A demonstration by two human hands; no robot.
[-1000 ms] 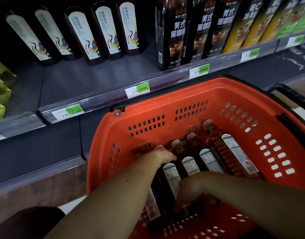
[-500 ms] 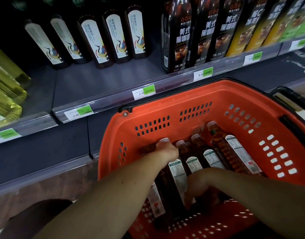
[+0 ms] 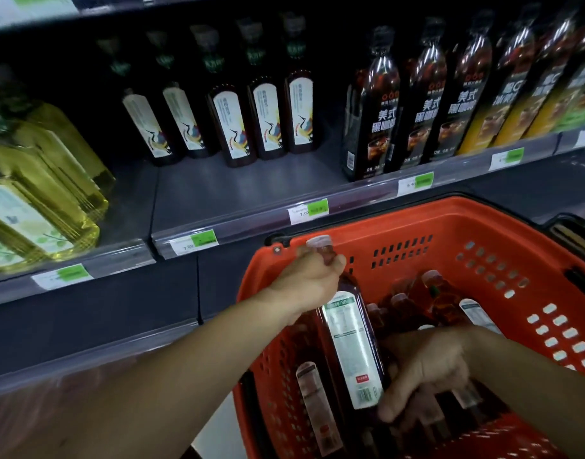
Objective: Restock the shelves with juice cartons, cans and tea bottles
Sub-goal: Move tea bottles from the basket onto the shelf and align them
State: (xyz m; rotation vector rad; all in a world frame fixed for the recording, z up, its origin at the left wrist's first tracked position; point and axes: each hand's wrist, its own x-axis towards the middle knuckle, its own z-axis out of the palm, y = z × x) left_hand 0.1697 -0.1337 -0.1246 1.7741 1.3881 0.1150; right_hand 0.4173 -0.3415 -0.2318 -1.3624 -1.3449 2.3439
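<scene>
An orange basket [image 3: 450, 226] holds several dark tea bottles lying on their sides. My left hand [image 3: 309, 279] grips the neck of one dark tea bottle [image 3: 354, 346] with a white label, its cap raised to the basket's rim. My right hand [image 3: 423, 372] curls round the lower end of the same bottle. Other tea bottles [image 3: 443, 299] lie beside and beneath it. Matching tea bottles [image 3: 267, 120] with a crane label stand at the back of the shelf [image 3: 238, 193] above.
Tall black coffee bottles [image 3: 373, 127] stand to the right on the shelf, yellow-green bottles [image 3: 39, 193] to the left. Price tags [image 3: 307, 212] line the shelf edge. A second black basket [image 3: 572, 230] sits at the right.
The bottle, lying in the basket a second ago, is now lifted by its neck toward the rim. My view has tilted upward, showing more of the shelf.
</scene>
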